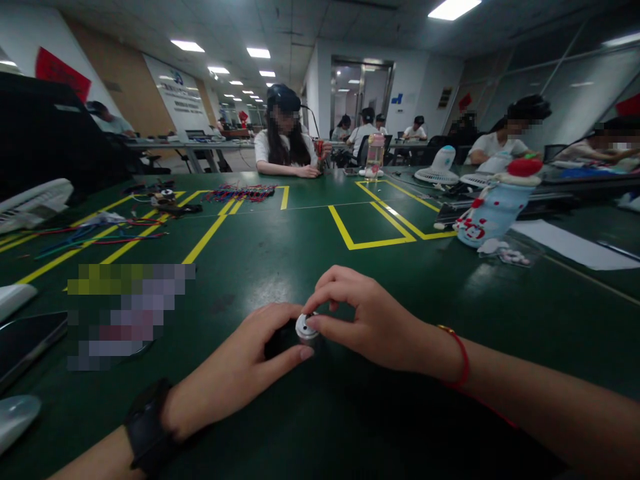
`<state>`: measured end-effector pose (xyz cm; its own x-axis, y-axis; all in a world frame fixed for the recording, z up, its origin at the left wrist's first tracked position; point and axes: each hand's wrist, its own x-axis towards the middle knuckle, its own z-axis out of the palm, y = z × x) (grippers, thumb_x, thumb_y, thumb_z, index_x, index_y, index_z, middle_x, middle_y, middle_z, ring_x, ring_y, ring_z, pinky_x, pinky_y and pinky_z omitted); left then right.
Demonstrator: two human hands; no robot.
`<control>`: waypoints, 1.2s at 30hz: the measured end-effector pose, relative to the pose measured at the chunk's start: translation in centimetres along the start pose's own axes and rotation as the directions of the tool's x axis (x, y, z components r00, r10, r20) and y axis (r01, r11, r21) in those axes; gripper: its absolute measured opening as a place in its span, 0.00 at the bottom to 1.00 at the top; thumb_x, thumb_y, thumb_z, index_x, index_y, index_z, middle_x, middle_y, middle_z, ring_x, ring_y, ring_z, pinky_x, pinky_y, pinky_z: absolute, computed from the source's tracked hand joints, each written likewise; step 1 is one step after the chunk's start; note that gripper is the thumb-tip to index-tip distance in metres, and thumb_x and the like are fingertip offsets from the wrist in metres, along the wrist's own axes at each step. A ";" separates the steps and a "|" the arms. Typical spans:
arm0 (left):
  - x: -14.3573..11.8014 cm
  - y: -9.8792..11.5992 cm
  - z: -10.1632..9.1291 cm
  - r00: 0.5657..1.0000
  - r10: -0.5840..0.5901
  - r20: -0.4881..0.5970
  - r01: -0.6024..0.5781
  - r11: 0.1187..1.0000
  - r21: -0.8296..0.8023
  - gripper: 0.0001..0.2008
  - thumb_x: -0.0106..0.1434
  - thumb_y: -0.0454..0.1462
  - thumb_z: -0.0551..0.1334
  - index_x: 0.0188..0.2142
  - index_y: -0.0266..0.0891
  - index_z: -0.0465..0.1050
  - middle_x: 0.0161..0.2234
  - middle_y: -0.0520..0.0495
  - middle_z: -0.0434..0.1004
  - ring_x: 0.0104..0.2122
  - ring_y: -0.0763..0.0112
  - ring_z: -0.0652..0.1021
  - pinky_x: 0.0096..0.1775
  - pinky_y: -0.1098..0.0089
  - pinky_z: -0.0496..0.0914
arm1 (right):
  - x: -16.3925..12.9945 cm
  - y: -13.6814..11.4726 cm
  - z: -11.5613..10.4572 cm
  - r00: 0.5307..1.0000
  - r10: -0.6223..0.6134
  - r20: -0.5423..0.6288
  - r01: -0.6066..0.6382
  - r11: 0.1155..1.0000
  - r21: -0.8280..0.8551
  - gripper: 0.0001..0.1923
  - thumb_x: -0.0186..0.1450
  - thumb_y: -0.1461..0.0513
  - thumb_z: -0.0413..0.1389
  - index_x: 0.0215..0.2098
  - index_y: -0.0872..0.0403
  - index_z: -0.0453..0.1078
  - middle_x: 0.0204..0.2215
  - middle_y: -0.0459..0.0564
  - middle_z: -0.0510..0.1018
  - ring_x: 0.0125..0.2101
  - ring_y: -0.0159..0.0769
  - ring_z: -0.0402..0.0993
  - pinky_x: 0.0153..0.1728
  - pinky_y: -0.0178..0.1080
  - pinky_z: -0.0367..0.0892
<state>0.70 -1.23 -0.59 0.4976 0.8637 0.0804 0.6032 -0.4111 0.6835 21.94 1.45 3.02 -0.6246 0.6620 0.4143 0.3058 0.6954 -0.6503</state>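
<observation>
A small silver metal cylinder (307, 338) with dark holes in its top face stands upright on the green table (280, 413). My left hand (247, 353) curls round it, thumb on the near side and forefinger on the far side. From the right, my right hand (375, 323) reaches over with thumb and forefinger pinched at the cylinder's top. A tiny dark bit shows between those fingertips, too small to name. A black watch (150, 423) sits on my left wrist and a red cord (461, 360) on my right.
A light-blue bottle (493, 213), a small plastic bag (507, 252) and white paper (575, 243) lie to the right. Wires (243, 193) and yellow tape (205, 237) are farther off. A phone (30, 343) and mouse (17, 420) flank the left. Another person (287, 143) sits opposite.
</observation>
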 end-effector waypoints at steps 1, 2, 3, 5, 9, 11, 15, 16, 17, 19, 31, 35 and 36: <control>0.0 0.0 0.0 1.000 0.004 -0.007 -0.004 1.000 0.002 0.16 0.64 0.44 0.60 0.51 0.52 0.62 0.48 0.55 0.70 0.47 0.66 0.72 0.51 0.63 0.66 | 0.0 0.0 0.1 1.000 0.018 0.008 -0.018 1.000 0.009 0.06 0.62 0.65 0.59 0.38 0.56 0.74 0.36 0.47 0.72 0.35 0.29 0.68 0.36 0.33 0.65; 0.0 0.0 0.0 1.000 0.008 -0.013 -0.008 1.000 0.004 0.16 0.64 0.44 0.61 0.51 0.53 0.62 0.48 0.55 0.70 0.47 0.66 0.72 0.51 0.63 0.66 | -0.1 0.1 0.2 0.999 0.034 0.016 -0.034 0.999 0.021 0.06 0.62 0.65 0.58 0.38 0.56 0.74 0.36 0.47 0.72 0.35 0.29 0.68 0.36 0.33 0.65; 0.0 0.0 0.0 1.000 0.012 -0.014 -0.012 1.000 0.006 0.16 0.64 0.44 0.61 0.50 0.53 0.63 0.48 0.55 0.70 0.47 0.66 0.72 0.51 0.63 0.66 | -0.1 0.1 0.3 0.998 0.048 0.026 -0.049 0.998 0.032 0.06 0.62 0.64 0.58 0.38 0.56 0.74 0.36 0.47 0.72 0.34 0.30 0.68 0.36 0.33 0.65; 0.1 0.1 0.0 1.000 0.012 -0.005 -0.012 1.000 0.007 0.15 0.64 0.44 0.60 0.50 0.53 0.63 0.47 0.55 0.71 0.46 0.66 0.72 0.50 0.63 0.67 | -0.2 0.3 0.4 0.996 0.077 0.046 -0.079 0.995 0.055 0.07 0.62 0.63 0.58 0.39 0.55 0.74 0.36 0.47 0.73 0.34 0.30 0.68 0.36 0.33 0.66; 0.1 0.1 0.0 1.000 -0.011 0.001 0.011 1.000 0.006 0.15 0.65 0.45 0.60 0.51 0.53 0.62 0.47 0.56 0.71 0.46 0.66 0.73 0.50 0.63 0.67 | -0.4 0.4 0.3 0.988 0.128 0.085 -0.140 0.980 0.144 0.08 0.63 0.63 0.56 0.40 0.55 0.74 0.39 0.49 0.73 0.35 0.31 0.69 0.36 0.34 0.66; 0.0 0.1 0.0 1.000 -0.015 -0.004 0.015 1.000 0.006 0.16 0.64 0.45 0.60 0.51 0.54 0.62 0.48 0.56 0.70 0.48 0.66 0.72 0.52 0.63 0.66 | -0.4 0.5 -0.1 0.984 0.160 0.073 -0.173 0.958 0.231 0.10 0.65 0.62 0.54 0.42 0.55 0.74 0.39 0.49 0.73 0.37 0.32 0.69 0.37 0.35 0.65; -0.1 -0.2 0.0 1.000 -0.026 -0.012 0.026 0.999 0.020 0.17 0.64 0.46 0.60 0.52 0.55 0.62 0.50 0.56 0.70 0.48 0.66 0.72 0.52 0.63 0.65 | -0.6 1.7 -1.3 0.951 0.307 -0.030 -0.261 0.853 0.453 0.11 0.67 0.59 0.51 0.43 0.54 0.73 0.37 0.48 0.74 0.31 0.29 0.68 0.32 0.34 0.64; -0.2 -0.2 0.0 0.999 -0.030 -0.015 0.030 0.999 0.026 0.17 0.64 0.46 0.60 0.52 0.55 0.62 0.49 0.57 0.70 0.48 0.66 0.72 0.52 0.63 0.66 | -0.8 2.3 -1.6 0.937 0.343 -0.066 -0.267 0.826 0.497 0.11 0.67 0.59 0.51 0.41 0.54 0.73 0.34 0.47 0.74 0.28 0.28 0.67 0.30 0.33 0.63; -0.2 -0.2 0.0 0.999 -0.032 -0.017 0.032 0.999 0.031 0.17 0.64 0.46 0.60 0.51 0.56 0.62 0.49 0.57 0.70 0.48 0.66 0.72 0.52 0.63 0.66 | -0.9 3.0 -1.8 0.923 0.373 -0.091 -0.273 0.805 0.527 0.12 0.67 0.57 0.51 0.38 0.54 0.73 0.31 0.46 0.74 0.27 0.28 0.67 0.28 0.33 0.62; -0.2 -0.2 0.0 0.999 -0.034 -0.013 0.035 0.999 0.033 0.17 0.64 0.47 0.60 0.51 0.56 0.62 0.50 0.57 0.70 0.48 0.65 0.72 0.51 0.63 0.66 | -1.3 4.5 -2.2 0.887 0.438 -0.147 -0.288 0.772 0.566 0.15 0.67 0.55 0.50 0.31 0.55 0.72 0.26 0.45 0.73 0.25 0.29 0.66 0.28 0.34 0.62; -0.4 -0.5 -0.1 0.998 -0.061 -0.025 0.062 0.997 0.045 0.18 0.64 0.47 0.60 0.52 0.55 0.62 0.51 0.54 0.70 0.49 0.64 0.72 0.54 0.60 0.66 | -1.6 7.0 -1.5 0.827 0.530 -0.187 -0.385 0.776 0.500 0.18 0.65 0.53 0.52 0.23 0.56 0.68 0.18 0.43 0.67 0.20 0.27 0.62 0.22 0.33 0.57; -0.5 -0.4 -0.1 0.998 -0.037 -0.044 0.040 0.998 0.054 0.18 0.64 0.47 0.60 0.52 0.51 0.63 0.50 0.50 0.71 0.48 0.61 0.73 0.53 0.57 0.67 | -1.6 6.7 -1.4 0.839 0.514 -0.178 -0.387 0.794 0.469 0.19 0.65 0.52 0.51 0.23 0.56 0.68 0.18 0.43 0.67 0.20 0.27 0.61 0.23 0.33 0.57; -0.5 -0.4 -0.1 0.998 -0.032 -0.047 0.034 0.998 0.055 0.18 0.64 0.47 0.60 0.52 0.51 0.64 0.50 0.50 0.72 0.48 0.61 0.73 0.52 0.57 0.68 | -1.6 6.7 -1.4 0.842 0.510 -0.176 -0.387 0.798 0.461 0.19 0.65 0.52 0.51 0.23 0.56 0.68 0.18 0.43 0.67 0.20 0.28 0.61 0.23 0.33 0.57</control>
<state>0.14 -1.43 -0.85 0.4485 0.8890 0.0923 0.6533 -0.3966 0.6449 26.02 5.47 -1.08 -0.2442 0.9610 0.1294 0.1544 0.1703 -0.9732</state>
